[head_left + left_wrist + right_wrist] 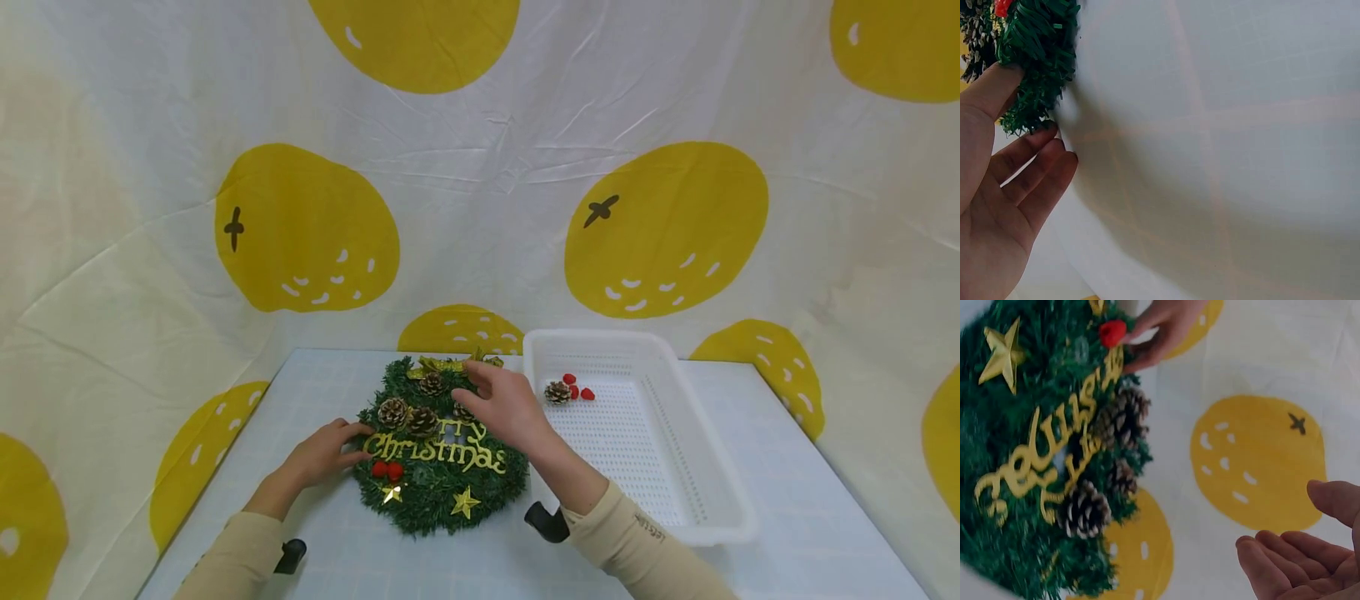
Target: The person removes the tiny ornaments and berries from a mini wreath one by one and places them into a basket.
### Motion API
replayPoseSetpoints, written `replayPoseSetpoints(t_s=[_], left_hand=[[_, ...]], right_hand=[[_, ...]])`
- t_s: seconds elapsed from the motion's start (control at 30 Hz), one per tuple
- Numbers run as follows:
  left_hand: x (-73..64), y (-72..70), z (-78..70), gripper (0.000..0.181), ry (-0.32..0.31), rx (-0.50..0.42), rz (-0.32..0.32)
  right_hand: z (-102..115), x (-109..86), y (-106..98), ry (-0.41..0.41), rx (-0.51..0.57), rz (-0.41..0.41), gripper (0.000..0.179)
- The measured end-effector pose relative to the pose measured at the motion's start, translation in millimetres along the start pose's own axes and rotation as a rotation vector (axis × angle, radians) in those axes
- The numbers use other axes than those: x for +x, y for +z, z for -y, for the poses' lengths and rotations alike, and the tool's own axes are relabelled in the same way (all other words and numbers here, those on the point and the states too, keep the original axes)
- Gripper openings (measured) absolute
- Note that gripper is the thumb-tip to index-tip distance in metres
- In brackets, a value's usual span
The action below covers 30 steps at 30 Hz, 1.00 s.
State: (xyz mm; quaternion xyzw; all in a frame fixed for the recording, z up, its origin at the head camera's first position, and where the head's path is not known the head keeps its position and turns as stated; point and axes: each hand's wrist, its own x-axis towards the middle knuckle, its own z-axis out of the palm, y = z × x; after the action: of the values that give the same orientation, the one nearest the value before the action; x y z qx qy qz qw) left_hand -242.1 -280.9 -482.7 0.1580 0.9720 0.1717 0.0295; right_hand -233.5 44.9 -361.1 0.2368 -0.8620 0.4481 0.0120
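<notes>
At the frame's lower centre, your left hand point(324, 454) pinches the wreath point(427, 487) by its edge; your right hand point(506, 406) hovers above, fingers loose, empty. It should be light and springy (pinecones point(392, 412) may snap), so hold its leafy rim.

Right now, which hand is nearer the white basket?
Right. The right hand is over the wreath, beside the white basket; the left hand is at the wreath's left edge, farther from the basket.

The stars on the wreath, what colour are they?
Shiny gold; both stars show best in the head view.
</notes>
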Motion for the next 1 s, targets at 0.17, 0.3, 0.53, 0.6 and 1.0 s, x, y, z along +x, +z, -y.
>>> replayPoseSetpoints(t_s=[0.17, 0.3, 0.53, 0.6, 1.0], left_hand=[[-0.9, -0.1, 0.0, 0.041, -0.001, -0.002, 0.002], [-0.7, -0.1, 0.1, 0.041, -0.001, -0.006, 0.003], [2.6, 0.9, 2.4, 0.041, -0.009, -0.005, 0.010], [3.2, 1.8, 3.0, 0.041, -0.011, -0.001, 0.011], [3.9, 0.8, 2.1, 0.043, -0.013, 0.000, 0.020]], right_hand=[[2, -6.7, 21, -0.008, 0.040, 0.035, 0.052], [5, -12.5, 36, -0.016, 0.072, 0.053, 0.052], [0, -20.0, 60, -0.027, 0.059, 0.067, 0.050], [-3, -21.3, 67, -0.021, 0.050, 0.077, 0.049], [-18, -14.8, 107, -0.079, -0.096, 0.125, 0.043]])
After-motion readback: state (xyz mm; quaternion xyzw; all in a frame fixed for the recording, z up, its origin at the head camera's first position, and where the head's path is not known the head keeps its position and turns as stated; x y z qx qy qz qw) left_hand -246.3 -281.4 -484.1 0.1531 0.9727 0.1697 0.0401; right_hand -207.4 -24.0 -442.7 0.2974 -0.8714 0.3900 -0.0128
